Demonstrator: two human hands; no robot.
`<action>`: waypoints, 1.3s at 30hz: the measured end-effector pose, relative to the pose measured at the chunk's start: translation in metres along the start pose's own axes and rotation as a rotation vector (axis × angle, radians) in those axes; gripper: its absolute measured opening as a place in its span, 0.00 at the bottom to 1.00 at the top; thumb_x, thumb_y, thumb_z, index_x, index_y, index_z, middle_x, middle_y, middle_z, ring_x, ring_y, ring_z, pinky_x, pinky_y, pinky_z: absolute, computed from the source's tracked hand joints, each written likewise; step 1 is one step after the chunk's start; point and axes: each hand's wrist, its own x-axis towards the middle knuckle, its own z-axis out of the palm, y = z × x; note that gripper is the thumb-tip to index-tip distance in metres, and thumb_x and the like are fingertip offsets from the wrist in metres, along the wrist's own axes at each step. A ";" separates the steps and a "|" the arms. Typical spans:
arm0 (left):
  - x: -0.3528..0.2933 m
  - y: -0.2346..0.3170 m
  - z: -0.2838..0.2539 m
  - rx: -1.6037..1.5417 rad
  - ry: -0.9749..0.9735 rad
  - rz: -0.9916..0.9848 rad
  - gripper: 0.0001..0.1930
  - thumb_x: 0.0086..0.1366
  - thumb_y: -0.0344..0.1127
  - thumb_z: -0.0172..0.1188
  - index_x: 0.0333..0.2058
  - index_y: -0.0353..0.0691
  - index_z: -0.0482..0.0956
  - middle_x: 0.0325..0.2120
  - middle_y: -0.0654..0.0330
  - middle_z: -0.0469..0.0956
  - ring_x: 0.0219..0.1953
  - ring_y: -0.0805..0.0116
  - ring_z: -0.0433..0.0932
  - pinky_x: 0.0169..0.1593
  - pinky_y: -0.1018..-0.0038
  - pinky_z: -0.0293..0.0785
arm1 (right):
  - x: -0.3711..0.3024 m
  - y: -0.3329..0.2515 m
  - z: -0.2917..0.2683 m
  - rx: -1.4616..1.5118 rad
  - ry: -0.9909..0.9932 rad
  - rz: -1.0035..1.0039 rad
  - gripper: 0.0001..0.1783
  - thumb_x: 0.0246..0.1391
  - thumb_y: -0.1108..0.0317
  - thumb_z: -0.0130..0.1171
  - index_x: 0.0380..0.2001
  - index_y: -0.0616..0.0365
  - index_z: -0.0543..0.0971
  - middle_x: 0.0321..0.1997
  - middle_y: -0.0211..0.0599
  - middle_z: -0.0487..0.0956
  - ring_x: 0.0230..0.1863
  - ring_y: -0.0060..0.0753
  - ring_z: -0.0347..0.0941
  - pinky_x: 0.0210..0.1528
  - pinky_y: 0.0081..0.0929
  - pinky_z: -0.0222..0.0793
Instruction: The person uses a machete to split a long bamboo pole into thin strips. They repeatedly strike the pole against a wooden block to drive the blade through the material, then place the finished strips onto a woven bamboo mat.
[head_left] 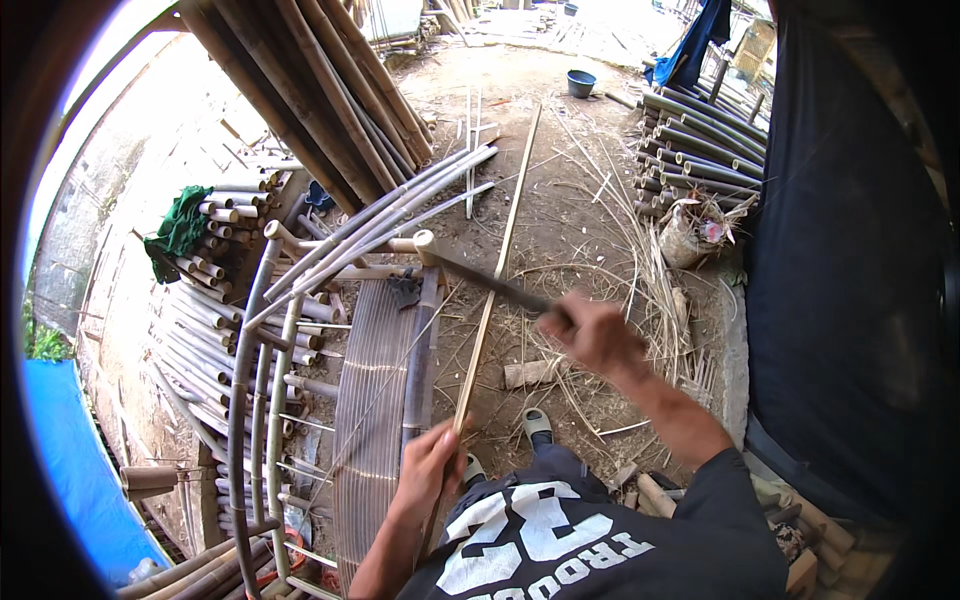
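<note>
My left hand [430, 465] is closed around the near end of a long, thin bamboo strip [513, 222], which stretches away from me over the ground. In my right hand [600, 335] is the handle of a long knife [480, 280] with a dark blade. The blade points left and crosses the strip partway along its length; whether the two touch I cannot tell. Left of the strip stands a bamboo bench [375, 400] with a slatted surface, and the knife's tip is close to its corner post [426, 243].
Pale bamboo poles [385, 222] lie across the bench frame. Thick bamboo stems [300, 90] lean at the upper left. Cut poles are stacked at left [200, 340] and right [700, 140]. Shavings [580, 285] litter the ground. A dark bucket [580, 83] stands farther off; a black sheet [850, 250] hangs at right.
</note>
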 end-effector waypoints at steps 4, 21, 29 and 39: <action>0.034 0.019 0.024 -0.008 0.051 0.071 0.18 0.73 0.40 0.50 0.54 0.36 0.74 0.16 0.69 0.69 0.14 0.84 0.63 0.16 0.86 0.57 | -0.018 -0.073 0.013 -0.002 -0.043 -0.175 0.33 0.59 0.32 0.45 0.22 0.53 0.70 0.14 0.32 0.71 0.13 0.31 0.72 0.16 0.33 0.73; -0.030 -0.010 0.034 -0.026 -0.040 0.043 0.17 0.73 0.36 0.50 0.53 0.29 0.73 0.16 0.73 0.64 0.16 0.86 0.59 0.18 0.86 0.53 | 0.004 0.013 -0.001 0.071 0.045 0.041 0.35 0.61 0.30 0.34 0.24 0.52 0.69 0.13 0.28 0.69 0.09 0.20 0.61 0.07 0.27 0.64; -0.050 -0.010 0.033 0.053 -0.008 0.025 0.16 0.73 0.35 0.50 0.52 0.29 0.73 0.16 0.73 0.64 0.16 0.86 0.61 0.18 0.85 0.54 | 0.019 0.038 -0.033 -0.106 -0.068 0.147 0.33 0.61 0.32 0.40 0.24 0.52 0.69 0.13 0.30 0.71 0.10 0.24 0.68 0.10 0.29 0.67; -0.126 -0.030 0.027 0.216 0.069 -0.080 0.22 0.68 0.40 0.58 0.53 0.29 0.73 0.24 0.72 0.71 0.22 0.84 0.65 0.23 0.83 0.59 | 0.057 0.161 -0.089 -0.179 -0.053 0.365 0.40 0.55 0.22 0.32 0.21 0.49 0.71 0.11 0.23 0.63 0.11 0.19 0.60 0.11 0.34 0.63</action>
